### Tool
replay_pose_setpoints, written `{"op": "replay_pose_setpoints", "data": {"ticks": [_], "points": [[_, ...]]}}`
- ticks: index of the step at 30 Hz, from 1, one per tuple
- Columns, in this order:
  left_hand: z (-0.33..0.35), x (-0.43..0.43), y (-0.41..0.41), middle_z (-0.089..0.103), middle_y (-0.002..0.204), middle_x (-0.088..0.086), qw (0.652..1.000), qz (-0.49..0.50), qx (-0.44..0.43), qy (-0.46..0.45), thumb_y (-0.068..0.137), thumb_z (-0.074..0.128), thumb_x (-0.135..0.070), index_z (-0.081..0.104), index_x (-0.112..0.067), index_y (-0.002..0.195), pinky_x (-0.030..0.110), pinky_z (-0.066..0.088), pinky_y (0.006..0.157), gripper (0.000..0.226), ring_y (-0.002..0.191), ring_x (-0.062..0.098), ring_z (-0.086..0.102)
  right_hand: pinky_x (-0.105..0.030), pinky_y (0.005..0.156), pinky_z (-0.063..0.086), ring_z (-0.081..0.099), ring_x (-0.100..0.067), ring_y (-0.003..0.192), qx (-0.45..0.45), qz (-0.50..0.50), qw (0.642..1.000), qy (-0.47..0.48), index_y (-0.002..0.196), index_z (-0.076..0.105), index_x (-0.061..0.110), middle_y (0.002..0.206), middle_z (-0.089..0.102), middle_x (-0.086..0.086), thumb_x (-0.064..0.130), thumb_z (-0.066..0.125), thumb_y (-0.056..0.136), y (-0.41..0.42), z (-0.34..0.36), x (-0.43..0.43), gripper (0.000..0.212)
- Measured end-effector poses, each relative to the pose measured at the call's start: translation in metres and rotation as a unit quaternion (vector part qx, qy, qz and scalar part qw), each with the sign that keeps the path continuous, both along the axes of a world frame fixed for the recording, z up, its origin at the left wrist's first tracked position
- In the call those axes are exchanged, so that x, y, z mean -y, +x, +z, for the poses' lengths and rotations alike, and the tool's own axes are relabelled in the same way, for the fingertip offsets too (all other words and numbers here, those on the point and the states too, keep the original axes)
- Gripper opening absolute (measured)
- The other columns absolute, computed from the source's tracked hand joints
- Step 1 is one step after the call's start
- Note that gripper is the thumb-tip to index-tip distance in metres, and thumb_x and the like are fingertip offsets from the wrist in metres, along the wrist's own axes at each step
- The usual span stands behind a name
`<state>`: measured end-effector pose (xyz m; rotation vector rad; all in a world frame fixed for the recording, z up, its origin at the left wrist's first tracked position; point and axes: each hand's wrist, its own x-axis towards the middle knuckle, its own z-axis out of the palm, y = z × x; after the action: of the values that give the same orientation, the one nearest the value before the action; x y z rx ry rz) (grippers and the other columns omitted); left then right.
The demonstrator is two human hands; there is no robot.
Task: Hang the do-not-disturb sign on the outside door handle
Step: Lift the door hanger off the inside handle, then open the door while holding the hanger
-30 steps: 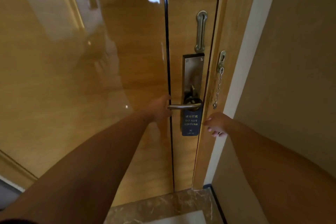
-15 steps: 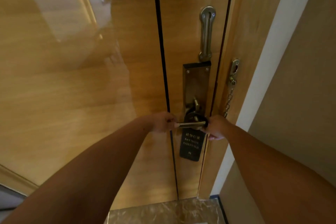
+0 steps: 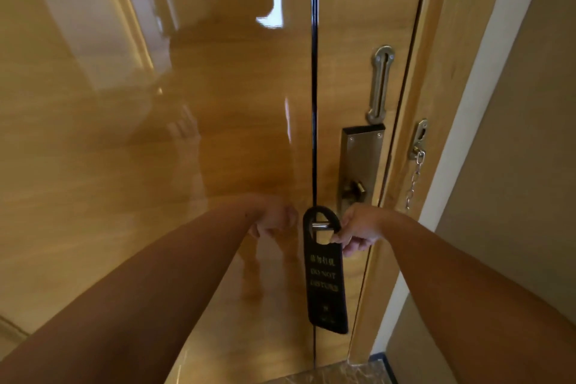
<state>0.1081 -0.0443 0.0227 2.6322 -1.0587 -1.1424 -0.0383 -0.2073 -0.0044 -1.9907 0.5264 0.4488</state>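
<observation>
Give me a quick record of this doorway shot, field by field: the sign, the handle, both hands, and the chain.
sign: black do-not-disturb hanger, hole looped over the lever's end, hanging down
door handle: metal lever, tip visible through the sign's hole
right hand: pinching the sign's right edge by the hole
left hand: beside the lever's end, grip unclear
security chain: dangling from the frame

Your left hand (image 3: 274, 221) and right hand (image 3: 358, 232) are bare, forearms sleeveless, entering from 7 and 5 o'clock.

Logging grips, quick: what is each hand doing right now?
Left hand: closed, on what cannot be told.
Right hand: pinching the do-not-disturb sign.
</observation>
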Motion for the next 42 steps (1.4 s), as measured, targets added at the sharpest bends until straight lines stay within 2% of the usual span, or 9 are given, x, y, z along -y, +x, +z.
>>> {"op": "replay_pose_setpoints", "data": {"ticks": [5, 12, 14, 17, 23, 28, 33, 37, 42], "points": [[-0.006, -0.018, 0.021, 0.047, 0.139, 0.009, 0.993, -0.023, -0.017, 0.112, 0.098, 0.038, -0.017, 0.039, -0.016, 0.138, 0.035, 0.047, 0.058, 0.04, 0.091, 0.022, 0.062, -0.022, 0.054, 0.048, 0.073, -0.014, 0.073, 0.026, -0.051, 0.995, 0.081, 0.082, 0.064, 0.016, 0.059, 0.073, 0.005, 0.018, 0.067, 0.084, 0.008, -0.013, -0.023, 0.005], [-0.023, 0.05, -0.016, 0.057, 0.073, 0.001, 0.971, -0.064, 0.02, -0.228, 0.097, 0.047, -0.022, 0.067, -0.007, 0.096, 0.023, 0.042, 0.053, 0.025, 0.065, 0.013, 0.054, -0.023, 0.05, 0.056, 0.071, -0.025, 0.083, 0.019, -0.208, 0.956, 0.204, 0.093, 0.067, 0.013, 0.088, 0.075, -0.006, 0.02, 0.071, 0.076, -0.08, -0.024, 0.031, 0.018], [-0.03, 0.076, -0.038, 0.057, 0.07, 0.003, 0.968, -0.116, 0.041, -0.22, 0.097, 0.043, -0.033, 0.063, -0.015, 0.076, 0.027, 0.037, 0.052, 0.034, 0.06, 0.013, 0.053, -0.023, 0.047, 0.056, 0.073, -0.027, 0.078, 0.017, -0.241, 0.947, 0.211, 0.086, 0.067, 0.011, 0.081, 0.076, -0.009, 0.019, 0.073, 0.072, -0.113, -0.029, 0.047, 0.017], [-0.053, 0.107, -0.05, 0.065, 0.071, 0.004, 0.98, -0.094, 0.032, -0.172, 0.093, 0.037, -0.051, 0.055, -0.014, 0.077, 0.024, 0.042, 0.046, 0.045, 0.045, 0.013, 0.058, -0.021, 0.044, 0.054, 0.074, -0.025, 0.071, 0.024, -0.281, 0.942, 0.181, 0.078, 0.068, 0.011, 0.073, 0.076, -0.01, 0.018, 0.072, 0.077, -0.148, -0.029, 0.068, 0.008], [-0.084, 0.125, -0.036, 0.05, 0.036, 0.001, 0.962, 0.001, 0.002, -0.275, 0.091, 0.033, -0.062, 0.055, -0.008, 0.058, 0.015, 0.032, 0.03, 0.067, 0.026, 0.015, 0.041, -0.019, 0.042, 0.052, 0.074, -0.02, 0.065, 0.03, -0.283, 0.945, 0.163, 0.066, 0.073, 0.017, 0.072, 0.076, -0.006, 0.018, 0.067, 0.083, -0.172, -0.021, 0.11, 0.017], [-0.12, 0.125, -0.039, 0.054, 0.038, -0.003, 0.953, 0.097, -0.061, -0.281, 0.081, 0.038, -0.073, 0.059, -0.012, 0.058, 0.024, 0.038, 0.04, 0.069, 0.033, 0.012, 0.046, -0.022, 0.046, 0.053, 0.074, -0.023, 0.07, 0.018, -0.24, 0.958, 0.157, 0.069, 0.069, 0.014, 0.075, 0.076, -0.008, 0.025, 0.074, 0.064, -0.153, -0.027, 0.127, 0.013], [-0.143, 0.13, -0.057, 0.061, 0.051, 0.004, 0.894, 0.23, -0.143, -0.357, 0.057, 0.047, -0.082, 0.064, -0.017, 0.062, 0.033, 0.044, 0.059, 0.067, 0.052, 0.022, 0.057, -0.026, 0.06, 0.051, 0.074, -0.02, 0.074, 0.003, -0.179, 0.972, 0.15, 0.081, 0.065, 0.017, 0.072, 0.077, -0.001, 0.027, 0.068, 0.079, -0.12, -0.047, 0.131, 0.011], [-0.142, 0.13, -0.063, 0.066, 0.08, 0.013, 0.856, 0.263, -0.21, -0.392, 0.051, 0.055, -0.08, 0.066, -0.012, 0.084, 0.042, 0.05, 0.072, 0.076, 0.075, 0.029, 0.062, -0.029, 0.066, 0.052, 0.073, -0.022, 0.082, 0.021, -0.103, 0.983, 0.153, 0.104, 0.065, 0.012, 0.098, 0.073, -0.009, 0.034, 0.067, 0.07, -0.088, -0.048, 0.123, 0.04], [-0.145, 0.116, -0.062, 0.072, 0.064, -0.01, 0.868, 0.232, -0.182, -0.399, 0.072, 0.049, -0.071, 0.072, -0.026, 0.07, 0.023, 0.05, 0.057, 0.05, 0.069, 0.014, 0.067, -0.037, 0.079, 0.046, 0.07, -0.024, 0.086, 0.013, -0.047, 0.978, 0.204, 0.114, 0.062, 0.009, 0.105, 0.072, -0.012, 0.035, 0.066, 0.07, -0.072, -0.05, 0.117, 0.052]]}}
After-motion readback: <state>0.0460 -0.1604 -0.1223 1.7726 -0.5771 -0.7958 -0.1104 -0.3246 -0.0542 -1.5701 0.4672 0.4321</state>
